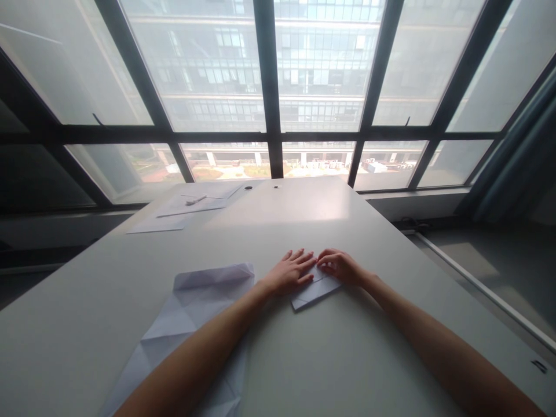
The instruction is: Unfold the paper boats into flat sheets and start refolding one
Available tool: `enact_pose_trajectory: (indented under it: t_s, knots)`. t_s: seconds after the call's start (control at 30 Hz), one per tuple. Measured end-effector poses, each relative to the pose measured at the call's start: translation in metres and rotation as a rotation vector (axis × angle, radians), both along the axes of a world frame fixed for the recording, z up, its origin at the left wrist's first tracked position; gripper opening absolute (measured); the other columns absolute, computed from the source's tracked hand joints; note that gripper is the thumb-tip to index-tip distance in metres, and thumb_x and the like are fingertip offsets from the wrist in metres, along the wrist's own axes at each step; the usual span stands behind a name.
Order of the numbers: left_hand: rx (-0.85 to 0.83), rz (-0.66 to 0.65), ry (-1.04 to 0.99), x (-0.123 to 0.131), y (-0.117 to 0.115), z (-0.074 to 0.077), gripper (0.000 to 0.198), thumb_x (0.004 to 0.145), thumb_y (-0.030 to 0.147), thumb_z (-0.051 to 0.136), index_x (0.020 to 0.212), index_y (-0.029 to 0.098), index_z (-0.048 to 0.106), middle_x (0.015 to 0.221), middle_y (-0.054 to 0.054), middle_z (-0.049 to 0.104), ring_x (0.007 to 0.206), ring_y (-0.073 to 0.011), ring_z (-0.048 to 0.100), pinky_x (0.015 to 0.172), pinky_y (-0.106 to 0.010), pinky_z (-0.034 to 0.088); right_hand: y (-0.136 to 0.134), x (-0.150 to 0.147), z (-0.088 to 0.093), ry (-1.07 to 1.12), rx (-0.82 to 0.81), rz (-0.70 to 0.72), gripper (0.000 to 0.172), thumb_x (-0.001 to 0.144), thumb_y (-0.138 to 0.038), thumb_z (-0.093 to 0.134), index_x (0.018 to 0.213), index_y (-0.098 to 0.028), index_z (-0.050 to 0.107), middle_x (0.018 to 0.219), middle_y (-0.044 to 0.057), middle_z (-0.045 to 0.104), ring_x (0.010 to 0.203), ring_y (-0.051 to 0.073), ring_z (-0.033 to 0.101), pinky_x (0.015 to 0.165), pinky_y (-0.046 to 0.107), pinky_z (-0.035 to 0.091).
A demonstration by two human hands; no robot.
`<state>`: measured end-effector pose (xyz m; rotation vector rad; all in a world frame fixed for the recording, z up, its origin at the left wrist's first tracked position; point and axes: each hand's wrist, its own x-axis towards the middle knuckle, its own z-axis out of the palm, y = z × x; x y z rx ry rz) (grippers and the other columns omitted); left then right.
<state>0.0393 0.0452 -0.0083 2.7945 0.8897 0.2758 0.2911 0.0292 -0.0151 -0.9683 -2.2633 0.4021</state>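
White table: folded paper under flat left hand, right hand fingertips pinching edge.

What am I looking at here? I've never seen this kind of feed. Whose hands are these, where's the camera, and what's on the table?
There is no machine here: a person wears one camera on the head, looking forward and down, so both arms reach in from below. The left hand lies flat on a small folded paper, and the right hand presses its fingertips on the paper's far edge. Nothing is lifted; the paper lies on the grey table. Beside the left forearm lies a larger creased sheet. At the far end, near the window, lie more flat sheets.
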Motion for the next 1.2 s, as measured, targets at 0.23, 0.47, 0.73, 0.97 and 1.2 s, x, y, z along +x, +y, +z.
enact_pose_trajectory:
  t_s: [0.23, 0.47, 0.73, 0.97, 1.2]
  knots:
    - [0.004, 0.000, -0.005, 0.000, 0.000, -0.001, 0.057, 0.102, 0.056, 0.040, 0.155, 0.034, 0.035, 0.163, -0.004, 0.030, 0.150, -0.0331, 0.024, 0.121, -0.056, 0.018, 0.002, 0.001, -0.003, 0.022, -0.018, 0.016, 0.026, 0.091, -0.012, 0.058, 0.097, -0.026, 0.079, 0.106, 0.006, 0.072, 0.091, 0.019, 0.068, 0.080, 0.030, 0.053]
    - [-0.003, 0.014, 0.081, 0.000, 0.000, 0.002, 0.059, 0.103, 0.059, 0.031, 0.157, 0.035, 0.028, 0.165, -0.002, 0.023, 0.152, -0.0313, 0.019, 0.122, -0.054, 0.015, 0.011, 0.015, -0.007, -0.054, 0.076, -0.087, 0.018, 0.090, -0.019, 0.066, 0.101, -0.028, 0.077, 0.105, 0.006, 0.069, 0.099, 0.023, 0.063, 0.089, 0.038, 0.053]
    - [-0.014, 0.012, 0.080, -0.001, 0.000, 0.001, 0.059, 0.103, 0.058, 0.032, 0.157, 0.035, 0.029, 0.165, -0.002, 0.022, 0.152, -0.0309, 0.018, 0.121, -0.055, 0.015, 0.024, 0.050, -0.015, -0.186, 0.059, -0.275, 0.037, 0.081, -0.035, 0.080, 0.117, -0.031, 0.073, 0.134, 0.009, 0.059, 0.122, 0.032, 0.052, 0.105, 0.054, 0.044]
    - [-0.007, 0.012, 0.070, -0.001, 0.001, -0.001, 0.059, 0.103, 0.058, 0.033, 0.157, 0.036, 0.029, 0.165, -0.001, 0.023, 0.152, -0.0313, 0.019, 0.121, -0.055, 0.016, 0.028, 0.050, -0.019, -0.187, 0.045, -0.234, 0.034, 0.084, -0.040, 0.075, 0.116, -0.030, 0.072, 0.126, 0.008, 0.066, 0.117, 0.029, 0.056, 0.102, 0.049, 0.045]
    - [-0.001, 0.011, 0.075, -0.001, 0.001, 0.000, 0.059, 0.103, 0.059, 0.032, 0.157, 0.034, 0.030, 0.165, -0.002, 0.023, 0.152, -0.0312, 0.019, 0.122, -0.056, 0.016, 0.025, 0.049, -0.016, -0.182, 0.040, -0.237, 0.033, 0.085, -0.040, 0.075, 0.116, -0.030, 0.072, 0.126, 0.008, 0.066, 0.118, 0.030, 0.056, 0.101, 0.050, 0.045]
